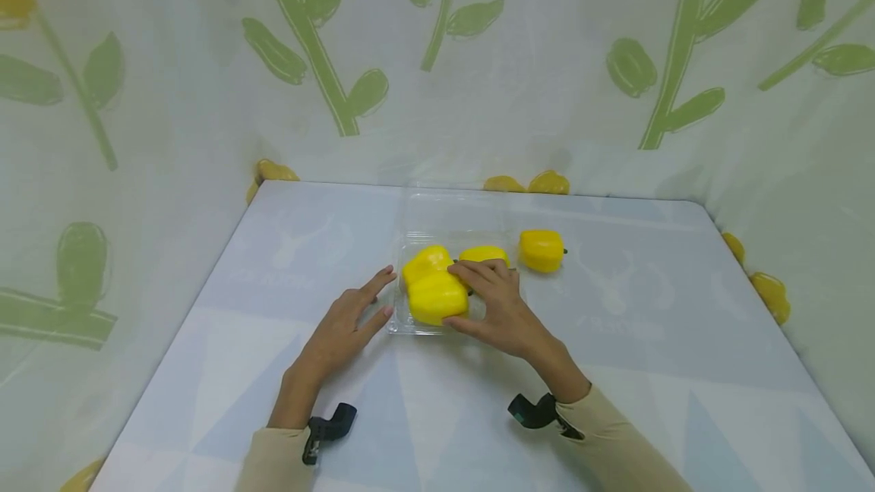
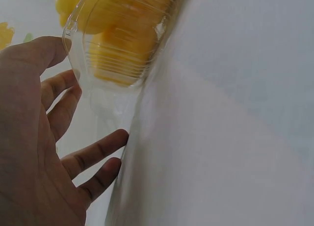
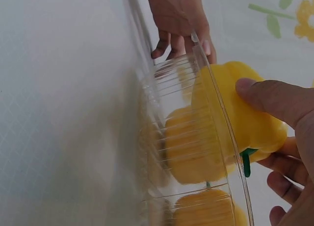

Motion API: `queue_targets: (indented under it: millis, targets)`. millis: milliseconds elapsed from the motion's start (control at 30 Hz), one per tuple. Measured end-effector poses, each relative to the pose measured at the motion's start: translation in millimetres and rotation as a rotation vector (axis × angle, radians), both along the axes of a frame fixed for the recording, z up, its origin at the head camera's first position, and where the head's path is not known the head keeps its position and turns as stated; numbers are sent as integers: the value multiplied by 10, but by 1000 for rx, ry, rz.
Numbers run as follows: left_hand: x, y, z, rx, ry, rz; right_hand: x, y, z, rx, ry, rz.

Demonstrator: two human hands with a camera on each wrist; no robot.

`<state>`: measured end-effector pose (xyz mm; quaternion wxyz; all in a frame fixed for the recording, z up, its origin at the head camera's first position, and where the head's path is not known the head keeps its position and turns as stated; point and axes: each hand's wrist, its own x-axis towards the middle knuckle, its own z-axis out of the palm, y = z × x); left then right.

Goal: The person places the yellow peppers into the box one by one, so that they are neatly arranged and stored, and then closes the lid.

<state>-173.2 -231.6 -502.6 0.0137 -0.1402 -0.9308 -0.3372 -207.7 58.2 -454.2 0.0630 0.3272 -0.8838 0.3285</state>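
A clear plastic container (image 1: 417, 329) stands on the table, its transparent lid (image 1: 454, 211) raised at the far side. My right hand (image 1: 502, 310) grips a yellow bell pepper (image 1: 436, 298) between thumb and fingers at the container's near left part; its green stem points toward the palm in the right wrist view. Inside are another yellow bell pepper (image 1: 425, 260), partly covered by the held one, and a further yellow pepper (image 1: 482, 253) behind my right fingers. My left hand (image 1: 345, 325) is at the container's left side, fingers spread and thumb right at the rim (image 2: 68, 39).
One more yellow bell pepper (image 1: 541, 250) lies on the table (image 1: 615, 310) just right of the container. A white curtain (image 1: 547, 82) with green and yellow plant prints hangs behind and beside the table. Black wrist cameras sit on both sleeves.
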Motion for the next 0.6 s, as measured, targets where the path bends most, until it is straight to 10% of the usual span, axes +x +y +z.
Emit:
queue_targets:
  millis: [600]
  targets:
    - [7, 12, 6, -4, 7, 6, -19, -19, -60, 45, 35, -7]
